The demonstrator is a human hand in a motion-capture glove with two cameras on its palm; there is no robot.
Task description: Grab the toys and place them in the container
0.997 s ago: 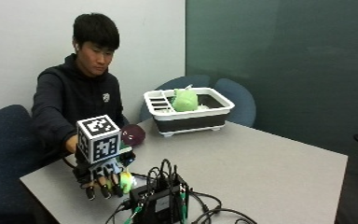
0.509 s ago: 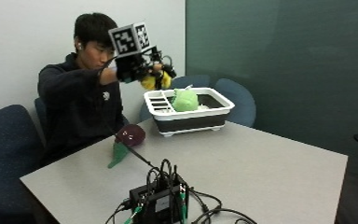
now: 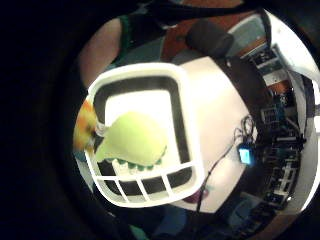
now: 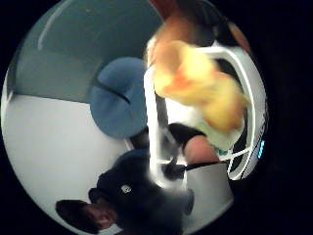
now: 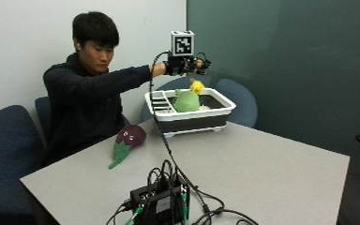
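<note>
In the outside view my gloved right hand [image 5: 185, 65] is stretched out high above the white container [image 5: 192, 116], fingers spread and holding nothing. A yellow-orange toy [image 5: 197, 86] is in the air just under the hand, above the container; it shows close and blurred in the thumb side palm view [image 4: 195, 83] and beside the rim [image 3: 85, 131] in the little finger side view. A light green toy [image 5: 185, 101] lies inside the container [image 3: 134, 139]. A purple eggplant toy [image 5: 129, 137] with a green stem lies on the table [image 5: 261, 168] near the person.
A black box [image 5: 158, 202] with several cables sits at the table's front edge, and one cable runs up to my hand. Blue chairs [image 5: 233, 101] stand behind the container and beside the person.
My hand rose from the table's front with the yellow toy, swung over the container and let go; the toy now drops below it. The eggplant toy stayed in place.
</note>
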